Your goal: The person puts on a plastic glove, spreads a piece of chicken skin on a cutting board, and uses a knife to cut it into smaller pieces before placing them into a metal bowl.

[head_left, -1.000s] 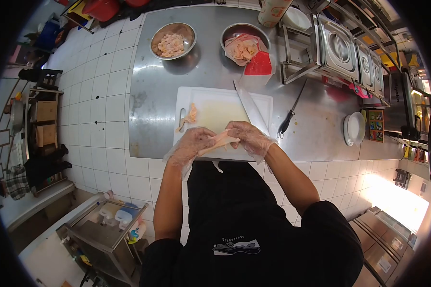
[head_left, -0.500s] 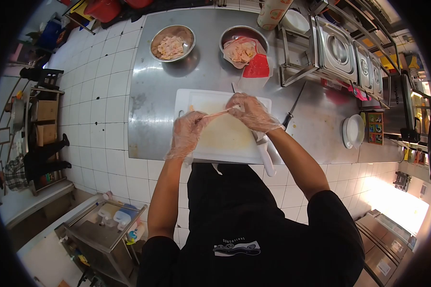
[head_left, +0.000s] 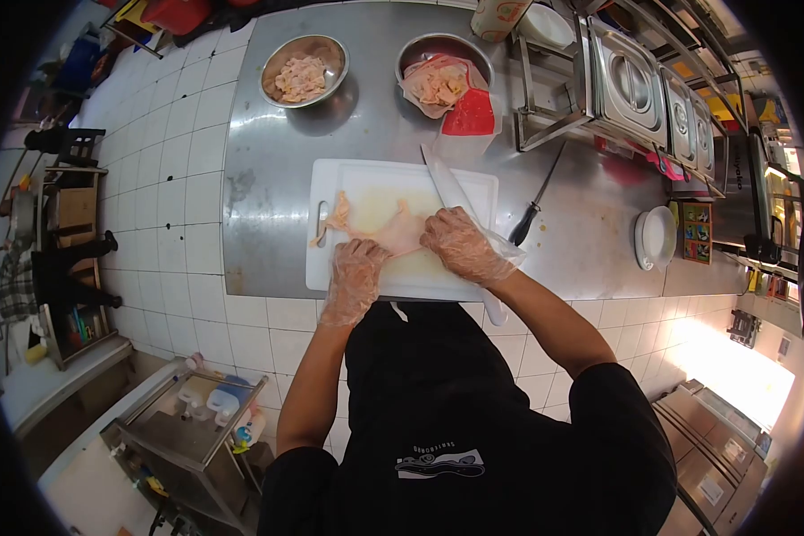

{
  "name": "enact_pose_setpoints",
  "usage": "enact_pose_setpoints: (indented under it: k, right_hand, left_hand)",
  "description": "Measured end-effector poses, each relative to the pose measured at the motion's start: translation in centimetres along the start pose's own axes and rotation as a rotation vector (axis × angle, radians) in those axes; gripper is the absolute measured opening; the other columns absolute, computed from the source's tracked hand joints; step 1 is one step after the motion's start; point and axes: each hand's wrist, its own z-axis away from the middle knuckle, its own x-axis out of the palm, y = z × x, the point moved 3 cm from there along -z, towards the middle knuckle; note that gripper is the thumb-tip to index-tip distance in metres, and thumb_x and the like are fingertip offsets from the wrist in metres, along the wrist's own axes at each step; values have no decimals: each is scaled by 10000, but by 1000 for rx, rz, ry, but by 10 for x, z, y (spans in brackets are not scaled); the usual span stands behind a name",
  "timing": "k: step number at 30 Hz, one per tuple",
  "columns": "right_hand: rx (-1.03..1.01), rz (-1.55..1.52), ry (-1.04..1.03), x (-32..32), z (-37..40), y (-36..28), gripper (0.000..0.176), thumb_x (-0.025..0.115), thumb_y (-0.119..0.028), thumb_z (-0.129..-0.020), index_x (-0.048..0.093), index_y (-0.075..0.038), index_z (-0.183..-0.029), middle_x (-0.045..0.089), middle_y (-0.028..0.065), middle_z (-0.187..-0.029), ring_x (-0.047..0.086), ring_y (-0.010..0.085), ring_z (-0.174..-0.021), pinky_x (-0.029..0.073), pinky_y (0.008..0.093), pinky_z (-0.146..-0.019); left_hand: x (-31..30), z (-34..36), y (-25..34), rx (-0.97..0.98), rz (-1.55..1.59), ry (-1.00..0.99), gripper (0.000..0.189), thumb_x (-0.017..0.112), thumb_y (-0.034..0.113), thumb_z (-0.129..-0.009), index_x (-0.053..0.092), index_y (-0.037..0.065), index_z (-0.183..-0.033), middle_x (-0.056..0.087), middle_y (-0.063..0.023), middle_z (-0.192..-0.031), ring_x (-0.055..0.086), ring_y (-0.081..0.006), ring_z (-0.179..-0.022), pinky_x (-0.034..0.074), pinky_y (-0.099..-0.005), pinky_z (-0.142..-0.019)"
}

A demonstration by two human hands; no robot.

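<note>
A pale pink piece of raw meat [head_left: 400, 230], which looks like chicken, lies spread on the white cutting board [head_left: 330, 181]. My left hand [head_left: 357, 272], in a clear plastic glove, pinches its left edge. Gloved the same way, my right hand [head_left: 463, 243] grips its right edge. A large knife [head_left: 445, 183] with a white handle lies across the board's right side, partly hidden under my right hand and wrist. Small yellowish scraps [head_left: 339, 213] sit by the slot at the board's left end.
A steel bowl of meat pieces [head_left: 302, 73] stands at the far left. Another bowl [head_left: 411, 55] holds a bag of meat. A black-handled sharpening rod [head_left: 538, 198] lies right of the board. White bowls [head_left: 655, 237] and a rack of lidded pans [head_left: 630, 85] stand further right.
Both hands have come down toward the board, and the meat stretched between them now lies spread on it. The knife blade and the scraps at left are more exposed.
</note>
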Motion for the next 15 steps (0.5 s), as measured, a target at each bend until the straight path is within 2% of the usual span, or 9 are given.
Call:
enact_pose_setpoints:
  k: [4,6,7,10,12,13,15]
  right_hand:
    - [75,-18,-7,-1,11,-6,144,607,-116,-866,718,-68,-945,621,98,-992,595,277,-1059,466,439,-979]
    - [136,31,-135,-10,17,-11,132,613,-103,-853,715,-67,-929,621,99,-990,596,283,-1062,465,441,-980]
    - [170,53,-200,-17,18,-14,126,616,-96,-847,714,-66,-920,621,100,-988,597,286,-1064,464,442,-981]
    - [268,-12,-192,-38,13,-16,174,609,-71,-835,714,-67,-974,640,102,-1037,600,298,-1087,458,454,-988]
    - [259,-86,33,-34,2,-15,244,600,-61,-839,712,-58,-1055,647,114,-1113,600,307,-1120,450,457,-1008]
    - [255,-123,146,-29,0,-16,281,595,-57,-840,711,-53,-1096,651,120,-1152,599,312,-1137,446,459,-1018]
    - [173,-4,173,-10,0,-18,340,595,-62,-852,690,-32,-1177,641,131,-1219,588,317,-1179,442,465,-1035]
  left_hand:
    - [-1,7,3,-56,-3,0,135,645,95,-912,744,89,-1004,705,-96,-1019,638,-309,-1020,463,-457,-860]
    - [-3,8,7,-81,-9,12,109,661,95,-905,739,89,-980,702,-95,-1009,636,-319,-1008,463,-458,-859]
    - [-7,8,9,-107,-5,-37,103,666,96,-904,741,88,-974,702,-95,-1002,636,-322,-1005,464,-468,-864]
    - [-24,3,17,-189,18,-137,116,677,105,-904,744,82,-995,702,-103,-1016,635,-334,-1018,464,-499,-896]
    - [-30,-6,21,-253,51,-140,172,679,120,-909,747,75,-1060,707,-120,-1072,635,-346,-1055,464,-522,-940]
    - [-29,-8,22,-210,65,-76,221,670,125,-918,736,74,-1123,698,-131,-1143,622,-349,-1112,453,-525,-979]
    - [-18,-13,23,-121,91,53,324,654,135,-936,713,71,-1248,681,-154,-1284,597,-356,-1225,432,-530,-1058]
